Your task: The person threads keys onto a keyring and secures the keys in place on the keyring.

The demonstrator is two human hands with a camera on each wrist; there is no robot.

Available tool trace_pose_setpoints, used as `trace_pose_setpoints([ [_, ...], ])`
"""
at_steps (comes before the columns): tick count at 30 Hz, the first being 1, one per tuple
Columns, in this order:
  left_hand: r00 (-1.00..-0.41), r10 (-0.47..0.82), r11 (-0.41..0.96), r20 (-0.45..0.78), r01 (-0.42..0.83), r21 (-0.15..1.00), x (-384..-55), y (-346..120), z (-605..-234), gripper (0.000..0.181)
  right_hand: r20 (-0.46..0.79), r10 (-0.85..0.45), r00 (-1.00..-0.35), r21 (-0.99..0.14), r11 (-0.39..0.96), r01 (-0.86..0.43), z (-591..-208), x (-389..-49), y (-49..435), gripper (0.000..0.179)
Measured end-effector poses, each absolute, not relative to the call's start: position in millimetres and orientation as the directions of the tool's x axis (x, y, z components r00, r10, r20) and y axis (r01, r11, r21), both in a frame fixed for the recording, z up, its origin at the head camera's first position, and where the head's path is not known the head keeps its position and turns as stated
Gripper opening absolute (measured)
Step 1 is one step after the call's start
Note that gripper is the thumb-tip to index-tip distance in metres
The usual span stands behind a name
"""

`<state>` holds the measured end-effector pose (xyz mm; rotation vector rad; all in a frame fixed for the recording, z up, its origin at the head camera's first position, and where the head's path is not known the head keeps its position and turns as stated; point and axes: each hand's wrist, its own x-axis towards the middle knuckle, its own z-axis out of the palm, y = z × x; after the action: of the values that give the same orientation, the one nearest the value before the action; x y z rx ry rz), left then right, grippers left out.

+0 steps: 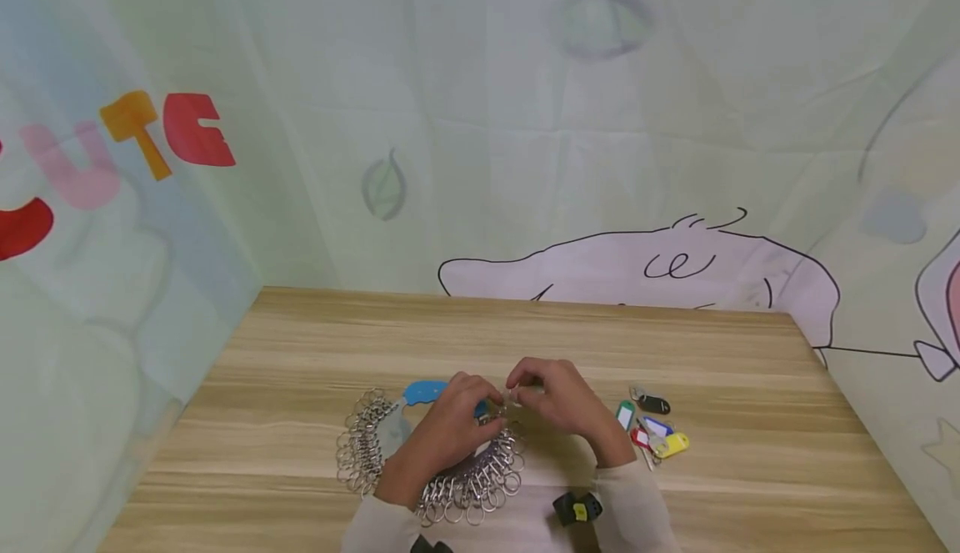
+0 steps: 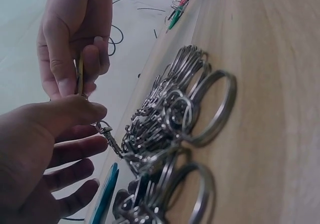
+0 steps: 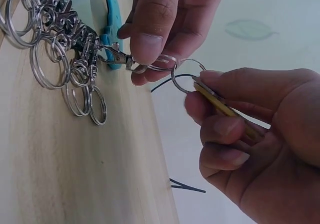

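My left hand pinches a split ring at the end of a metal swivel clasp, just above many similar clasps. Beside it my right hand pinches a flat brass-coloured key-like piece, seen edge-on, its far part hidden in the fingers. A thin metal ring links the space between both hands; whether it passes through the left hand's split ring cannot be told. The clasps with rings fan out round a greyish sheet with a wavy-edged blue piece, partly behind the left hand.
Right of the hands lies a cluster of coloured key tags: black, green, blue, red and yellow, with keys among them. A printed cloth stands behind the wooden table.
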<state>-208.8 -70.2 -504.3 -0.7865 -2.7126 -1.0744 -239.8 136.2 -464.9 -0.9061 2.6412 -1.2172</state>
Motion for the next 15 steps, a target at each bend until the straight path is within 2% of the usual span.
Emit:
trace_pose_setpoints([
  [4,-0.853,0.420,0.612,0.310,0.519,0.597,-209.6,-69.9,-505.6,0.020,0.142,-0.503,-0.853,-0.742,0.516,-0.428,-463.3,-239.4,137.1,0.013],
  [10,-0.867,0.399,0.641,0.299,0.497,0.585,-210.7,-68.3,-509.4,0.019,0.162,-0.469,-0.868,-0.755,0.507,-0.415,-463.9,-240.6,139.3,0.013],
  [15,-0.884,0.370,0.674,0.286,0.467,0.573,-211.0,-67.9,-510.6,0.019,0.122,-0.382,-0.916,-0.805,0.502,-0.316,-467.4,-243.7,141.9,0.015],
])
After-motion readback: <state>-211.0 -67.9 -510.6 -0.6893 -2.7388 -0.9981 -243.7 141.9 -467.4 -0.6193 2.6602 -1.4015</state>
